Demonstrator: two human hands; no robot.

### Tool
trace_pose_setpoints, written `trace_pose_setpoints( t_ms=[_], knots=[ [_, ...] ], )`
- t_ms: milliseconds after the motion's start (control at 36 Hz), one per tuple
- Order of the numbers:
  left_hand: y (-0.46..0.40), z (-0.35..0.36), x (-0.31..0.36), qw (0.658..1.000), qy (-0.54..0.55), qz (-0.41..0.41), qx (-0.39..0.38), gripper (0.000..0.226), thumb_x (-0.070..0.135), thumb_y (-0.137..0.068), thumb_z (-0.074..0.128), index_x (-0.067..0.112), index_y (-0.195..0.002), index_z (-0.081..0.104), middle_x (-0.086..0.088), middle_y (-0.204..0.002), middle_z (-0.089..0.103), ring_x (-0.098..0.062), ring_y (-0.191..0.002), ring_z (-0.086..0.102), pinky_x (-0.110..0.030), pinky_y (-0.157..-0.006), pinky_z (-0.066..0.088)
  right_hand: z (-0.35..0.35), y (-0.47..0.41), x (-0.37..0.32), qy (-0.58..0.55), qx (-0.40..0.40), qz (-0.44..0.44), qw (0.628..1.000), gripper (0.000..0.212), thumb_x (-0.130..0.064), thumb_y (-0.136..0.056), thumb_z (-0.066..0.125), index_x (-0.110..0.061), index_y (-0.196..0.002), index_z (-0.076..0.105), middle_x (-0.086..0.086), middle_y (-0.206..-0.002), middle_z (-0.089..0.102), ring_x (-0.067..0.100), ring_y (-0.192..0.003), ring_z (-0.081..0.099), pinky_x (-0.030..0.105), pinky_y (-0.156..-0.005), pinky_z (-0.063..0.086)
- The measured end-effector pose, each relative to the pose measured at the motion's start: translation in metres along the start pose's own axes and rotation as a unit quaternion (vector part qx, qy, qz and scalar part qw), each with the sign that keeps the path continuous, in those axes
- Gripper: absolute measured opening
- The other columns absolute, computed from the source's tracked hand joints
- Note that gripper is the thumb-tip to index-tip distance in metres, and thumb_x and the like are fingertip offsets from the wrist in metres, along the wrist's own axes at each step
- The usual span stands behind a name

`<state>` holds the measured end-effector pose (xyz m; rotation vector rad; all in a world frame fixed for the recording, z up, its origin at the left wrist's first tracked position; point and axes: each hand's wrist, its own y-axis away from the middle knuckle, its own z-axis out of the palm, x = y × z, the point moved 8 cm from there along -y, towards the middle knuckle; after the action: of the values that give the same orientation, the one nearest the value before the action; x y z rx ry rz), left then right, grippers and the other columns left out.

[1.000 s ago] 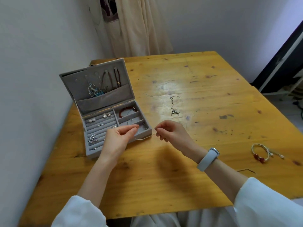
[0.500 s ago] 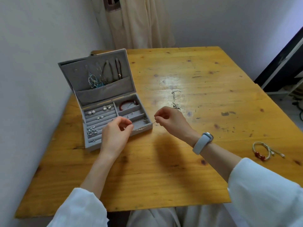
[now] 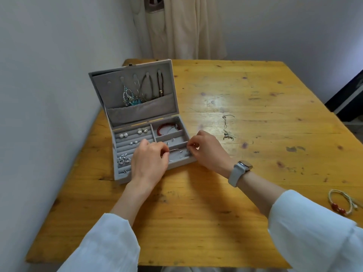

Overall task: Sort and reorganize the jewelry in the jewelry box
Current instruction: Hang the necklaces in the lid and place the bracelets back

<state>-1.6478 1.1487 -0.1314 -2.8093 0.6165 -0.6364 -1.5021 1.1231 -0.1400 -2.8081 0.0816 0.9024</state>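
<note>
An open grey jewelry box (image 3: 117,174) stands at the table's left, lid upright with necklaces (image 3: 141,91) hanging inside. Earrings (image 3: 123,135) lie in the ring rows, and a red bead bracelet (image 3: 162,128) rests in the top right compartment. A thin silver chain (image 3: 175,150) stretches over the box's front right compartment. My left hand (image 3: 149,163) pinches its left end. My right hand (image 3: 208,150) pinches its right end at the box's right wall.
A silver necklace (image 3: 227,127) lies loose on the wooden table (image 3: 255,183) right of the box. A cord bracelet with red beads (image 3: 340,202) sits near the right edge. A white wall runs along the left; curtains hang behind the table.
Both hands moved forward with the chain, from in front of the box to over its front right compartment. The view shifted slightly.
</note>
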Motion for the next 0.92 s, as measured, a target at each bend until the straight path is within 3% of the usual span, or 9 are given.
trace_pose_setpoints(
  t_ms=[139,361,583,694,806,917],
  knots=[
    [-0.001,-0.003,0.002,1.0,-0.015,0.017,0.009,0.01,0.02,-0.086,0.06,0.017,-0.091,0.069,0.0,-0.082,0.065,-0.017,-0.086,0.048,-0.032,-0.068,0.043,0.002,0.0,-0.002,0.007,0.004,-0.006,1.0,0.017,-0.016,-0.088,0.056,-0.008,-0.097,0.068,0.007,-0.093,0.054,0.02,-0.087,0.051,0.029,-0.075,0.044],
    [0.0,-0.006,0.004,0.999,-0.031,0.029,0.026,0.007,0.018,-0.085,0.062,0.016,-0.087,0.068,0.0,-0.078,0.065,-0.011,-0.08,0.036,-0.027,-0.067,0.033,0.005,-0.002,-0.001,0.023,0.019,0.001,1.0,0.017,-0.024,-0.087,0.059,-0.013,-0.096,0.07,0.0,-0.09,0.05,0.011,-0.088,0.041,0.025,-0.069,0.038],
    [0.0,-0.004,0.006,0.997,-0.058,0.04,0.03,0.005,0.017,-0.079,0.068,0.013,-0.081,0.07,-0.003,-0.087,0.061,-0.022,-0.088,0.05,-0.034,-0.072,0.041,0.005,-0.002,0.001,0.045,-0.007,-0.006,0.999,0.025,-0.028,-0.091,0.052,-0.016,-0.107,0.068,-0.002,-0.087,0.044,0.011,-0.086,0.038,0.025,-0.068,0.034],
    [0.001,-0.005,0.009,0.996,-0.054,0.065,0.03,0.016,0.021,-0.081,0.065,0.015,-0.095,0.07,-0.001,-0.1,0.063,-0.022,-0.098,0.049,-0.035,-0.078,0.039,-0.001,0.001,0.002,0.04,-0.006,-0.014,0.999,0.026,-0.027,-0.092,0.05,-0.017,-0.108,0.067,-0.001,-0.089,0.048,0.015,-0.091,0.044,0.024,-0.068,0.034],
    [0.006,0.002,0.022,0.992,-0.07,0.101,-0.004,0.03,0.032,-0.086,0.052,0.017,-0.106,0.069,0.004,-0.105,0.068,-0.022,-0.101,0.05,-0.038,-0.081,0.037,0.003,0.006,-0.001,0.101,-0.057,-0.041,0.992,0.033,-0.027,-0.093,0.042,-0.021,-0.121,0.058,0.003,-0.104,0.049,0.017,-0.104,0.04,0.025,-0.072,0.037],
    [0.01,0.01,0.02,0.992,-0.081,0.086,-0.048,0.043,0.038,-0.09,0.042,0.017,-0.125,0.056,0.003,-0.123,0.06,-0.022,-0.114,0.043,-0.038,-0.089,0.031,0.008,0.01,-0.005,0.139,-0.101,-0.051,0.984,0.038,-0.029,-0.094,0.036,-0.019,-0.128,0.051,0.006,-0.111,0.045,0.019,-0.109,0.037,0.028,-0.079,0.038]
  ],
)
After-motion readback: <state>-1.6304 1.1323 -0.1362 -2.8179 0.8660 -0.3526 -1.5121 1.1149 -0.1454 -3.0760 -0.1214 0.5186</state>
